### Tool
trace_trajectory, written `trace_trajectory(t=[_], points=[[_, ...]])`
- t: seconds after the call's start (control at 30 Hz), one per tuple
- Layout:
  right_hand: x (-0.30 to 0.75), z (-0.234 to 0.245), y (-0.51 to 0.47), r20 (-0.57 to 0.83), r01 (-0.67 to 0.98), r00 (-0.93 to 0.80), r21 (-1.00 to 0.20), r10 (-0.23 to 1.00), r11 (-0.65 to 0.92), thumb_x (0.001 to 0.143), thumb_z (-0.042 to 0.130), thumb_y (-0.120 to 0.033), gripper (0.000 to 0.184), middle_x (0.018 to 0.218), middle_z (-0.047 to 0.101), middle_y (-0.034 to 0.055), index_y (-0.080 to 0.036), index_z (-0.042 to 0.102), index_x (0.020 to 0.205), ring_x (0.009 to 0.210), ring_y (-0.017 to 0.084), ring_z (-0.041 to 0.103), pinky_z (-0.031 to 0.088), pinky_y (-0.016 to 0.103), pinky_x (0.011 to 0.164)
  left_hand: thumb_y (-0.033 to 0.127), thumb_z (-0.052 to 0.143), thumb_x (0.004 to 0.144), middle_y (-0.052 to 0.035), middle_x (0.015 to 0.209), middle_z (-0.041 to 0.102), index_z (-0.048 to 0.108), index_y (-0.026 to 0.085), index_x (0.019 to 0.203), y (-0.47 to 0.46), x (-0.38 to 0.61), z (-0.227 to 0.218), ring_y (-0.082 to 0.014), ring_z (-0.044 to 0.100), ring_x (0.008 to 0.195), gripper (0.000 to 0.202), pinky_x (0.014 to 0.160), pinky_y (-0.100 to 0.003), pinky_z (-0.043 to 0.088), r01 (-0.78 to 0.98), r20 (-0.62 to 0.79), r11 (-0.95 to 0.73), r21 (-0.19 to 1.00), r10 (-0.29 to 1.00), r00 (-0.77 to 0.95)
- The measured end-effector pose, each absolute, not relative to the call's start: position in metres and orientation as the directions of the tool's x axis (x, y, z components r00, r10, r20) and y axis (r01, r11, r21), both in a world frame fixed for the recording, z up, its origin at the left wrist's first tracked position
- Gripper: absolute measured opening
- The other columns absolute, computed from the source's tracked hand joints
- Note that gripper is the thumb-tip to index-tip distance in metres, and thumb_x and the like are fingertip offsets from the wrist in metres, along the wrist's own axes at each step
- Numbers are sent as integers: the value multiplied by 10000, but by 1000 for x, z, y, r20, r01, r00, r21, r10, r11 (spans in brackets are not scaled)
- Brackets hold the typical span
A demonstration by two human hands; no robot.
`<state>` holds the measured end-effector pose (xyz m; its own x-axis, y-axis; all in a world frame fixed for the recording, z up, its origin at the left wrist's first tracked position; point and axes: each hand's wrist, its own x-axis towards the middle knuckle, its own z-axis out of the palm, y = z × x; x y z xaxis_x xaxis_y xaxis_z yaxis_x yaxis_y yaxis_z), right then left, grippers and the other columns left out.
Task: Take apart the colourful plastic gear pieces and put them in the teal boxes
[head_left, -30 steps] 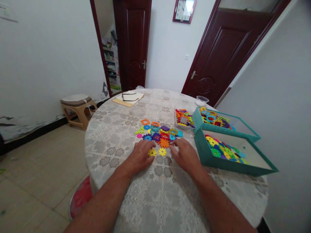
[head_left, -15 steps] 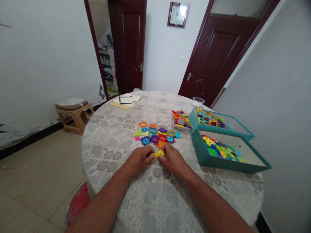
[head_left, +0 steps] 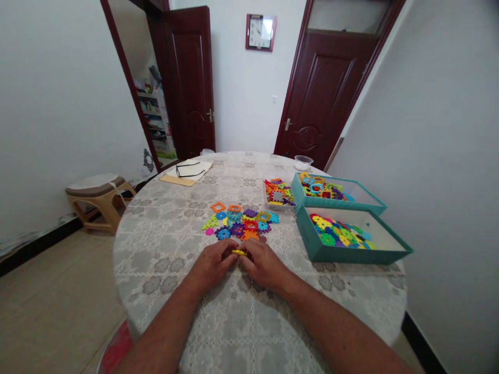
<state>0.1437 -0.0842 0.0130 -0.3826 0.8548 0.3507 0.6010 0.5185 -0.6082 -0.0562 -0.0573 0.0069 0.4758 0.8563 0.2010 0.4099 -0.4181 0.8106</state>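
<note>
My left hand (head_left: pixel 215 261) and my right hand (head_left: pixel 260 259) meet over the near part of the table, fingers closed from both sides on a yellow toothed plastic piece (head_left: pixel 239 252). The piece is seen nearly edge-on, and my fingers hide its ends. Just beyond my hands lies a loose group of coloured plastic building pieces, among them a blue gear (head_left: pixel 223 234), a purple gear (head_left: pixel 236 229), a red square frame (head_left: pixel 250 225) and a pink disc (head_left: pixel 209 231). An orange piece (head_left: pixel 250 235) lies closest to my fingertips.
To the right stand a teal box (head_left: pixel 307 239) of round pieces, a second teal box (head_left: pixel 376 203) behind it and a clear tray (head_left: pixel 281 205) of mixed pieces. Eyeglasses (head_left: pixel 189 170) rest on papers (head_left: pixel 177 180) at back left. A clear bowl (head_left: pixel 303 162) sits at back right.
Two yellow pieces showed between my hands before; now one narrow yellow edge shows, and my hands are closer together. The whole view has shifted, with the scene sliding left.
</note>
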Motion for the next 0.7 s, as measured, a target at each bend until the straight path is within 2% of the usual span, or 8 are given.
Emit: trace_trajectory(t=[0.07, 0.17, 0.23, 0.37, 0.5, 0.6, 0.7], points=[[147, 17, -83, 405, 638, -355, -554, 843, 535, 909, 561, -112, 219, 1026, 701, 55, -209, 667, 1075, 990, 207, 641, 489, 315, 877, 357, 588, 939, -29, 936, 767, 687, 221, 1084, -57, -56, 6, -190, 702, 850, 223, 811, -291, 528, 382, 183, -396, 835, 854, 487], [162, 34, -82, 597, 696, -231, -450, 768, 559, 897, 523, -108, 351, 1145, 694, 109, -194, 632, 1219, 1088, 241, 628, 495, 374, 980, 385, 605, 927, -18, 836, 746, 687, 211, 1061, -56, -56, 5, -186, 691, 775, 235, 765, -292, 526, 427, 166, -370, 825, 881, 442], [180, 51, -80, 714, 753, -118, -390, 691, 531, 910, 495, -115, 360, 1154, 687, 126, -192, 632, 1234, 1109, 257, 615, 483, 411, 1024, 401, 604, 924, -13, 811, 733, 691, 212, 1046, -54, -56, 3, -185, 684, 754, 241, 737, -288, 519, 464, 166, -360, 810, 898, 408], [231, 80, -80, 827, 887, 146, -352, 543, 298, 928, 450, -121, 306, 1052, 667, 129, -189, 668, 1133, 1065, 277, 596, 476, 460, 1007, 421, 583, 927, -3, 780, 714, 698, 219, 1021, -51, -58, 1, -180, 667, 718, 251, 693, -283, 509, 489, 166, -353, 798, 908, 385], [265, 87, -79, 862, 938, 301, -346, 409, 38, 927, 465, -145, 317, 1152, 640, 176, -149, 654, 1182, 1143, 319, 550, 422, 525, 1035, 428, 568, 927, -8, 774, 710, 696, 211, 1003, -52, -58, 4, -184, 665, 726, 263, 697, -289, 507, 495, 173, -360, 791, 908, 382], [257, 81, -76, 866, 935, 267, -339, 423, 104, 938, 461, -148, 327, 1207, 631, 169, -163, 635, 1215, 1189, 309, 534, 403, 520, 1066, 429, 563, 928, -12, 769, 704, 689, 203, 989, -54, -58, 6, -184, 660, 725, 266, 694, -291, 501, 500, 168, -352, 792, 912, 374], [227, 65, -73, 822, 895, 110, -326, 559, 303, 954, 441, -118, 325, 1196, 647, 147, -177, 636, 1208, 1190, 274, 549, 422, 473, 1088, 430, 564, 931, -14, 779, 706, 690, 202, 997, -55, -58, 6, -179, 652, 722, 269, 695, -291, 497, 497, 172, -351, 793, 913, 370]])
